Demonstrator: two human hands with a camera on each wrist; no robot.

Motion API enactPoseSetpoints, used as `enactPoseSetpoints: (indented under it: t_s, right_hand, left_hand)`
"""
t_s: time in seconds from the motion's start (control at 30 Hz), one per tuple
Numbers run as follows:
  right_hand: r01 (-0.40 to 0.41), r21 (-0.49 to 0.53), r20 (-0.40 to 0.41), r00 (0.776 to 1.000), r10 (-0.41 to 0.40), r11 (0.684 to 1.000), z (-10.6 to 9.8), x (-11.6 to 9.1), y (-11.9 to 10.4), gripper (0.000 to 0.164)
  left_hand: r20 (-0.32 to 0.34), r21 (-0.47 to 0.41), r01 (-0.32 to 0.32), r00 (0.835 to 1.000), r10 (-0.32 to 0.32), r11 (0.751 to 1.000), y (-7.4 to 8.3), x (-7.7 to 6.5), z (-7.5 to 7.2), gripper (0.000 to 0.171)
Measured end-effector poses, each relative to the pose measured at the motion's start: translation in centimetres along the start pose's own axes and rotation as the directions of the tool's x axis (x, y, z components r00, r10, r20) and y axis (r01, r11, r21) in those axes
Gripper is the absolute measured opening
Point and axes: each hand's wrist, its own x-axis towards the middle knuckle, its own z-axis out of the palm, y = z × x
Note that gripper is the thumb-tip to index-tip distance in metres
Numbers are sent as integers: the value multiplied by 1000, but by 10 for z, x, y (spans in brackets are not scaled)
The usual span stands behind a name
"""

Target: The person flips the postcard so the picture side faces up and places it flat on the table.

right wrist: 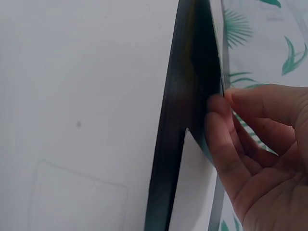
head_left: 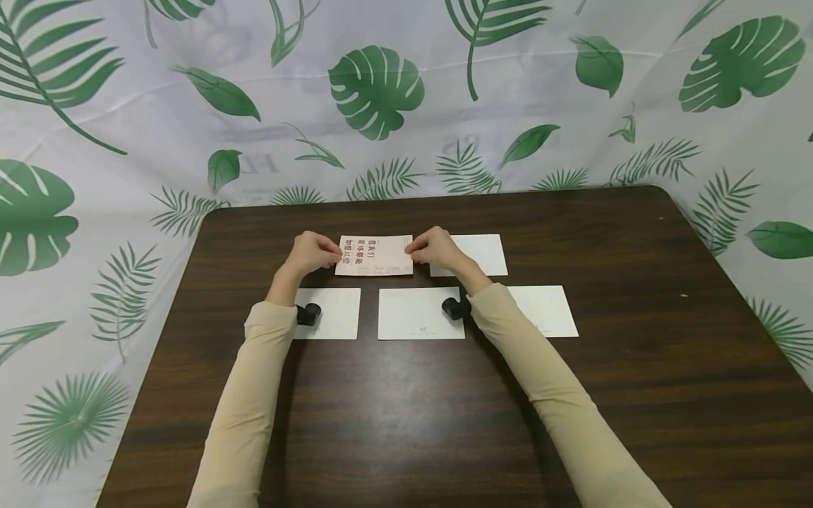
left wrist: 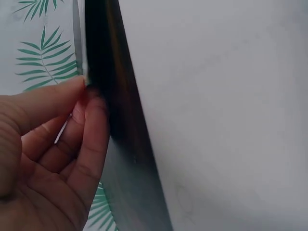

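Note:
A pale pink card [head_left: 384, 257] printed with reddish characters is held by both hands near the back of the table. My left hand [head_left: 311, 252] pinches its left edge between thumb and fingers. At the card's right edge, my right hand [head_left: 437, 248] pinches it in the same way. In the left wrist view the thumb and fingertips [left wrist: 96, 103] meet on the card's thin edge. The right wrist view shows fingers [right wrist: 224, 139] and thumb on the opposite edge. Whether the card touches the table cannot be told.
A white card [head_left: 484, 254] lies right of the pink one. Three more form a front row: a left card [head_left: 336, 314], a middle card [head_left: 416, 314] and a right card [head_left: 549, 310], partly under the forearms. A leaf-patterned cloth [head_left: 381, 162] hangs behind the dark wooden table [head_left: 394, 409].

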Motion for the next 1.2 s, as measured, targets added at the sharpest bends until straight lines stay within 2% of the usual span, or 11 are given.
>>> enactPoseSetpoints:
  t_s: [0.4, 0.8, 1.2]
  right_hand:
    - [-52, -122, -40, 998, 48, 991, 9, 0, -16, 18]
    - [-37, -188, -91, 996, 20, 981, 14, -1, -19, 17]
    - [-80, -223, -109, 992, 56, 972, 17, -1, -20, 15]
  left_hand:
    - [-5, -1, 40, 999, -40, 999, 11, 2, 5, 6]
    - [-2, -4, 31, 1000, -31, 1000, 10, 1, 7, 12]
    - [-30, 43, 44, 999, -43, 998, 9, 3, 11, 13]
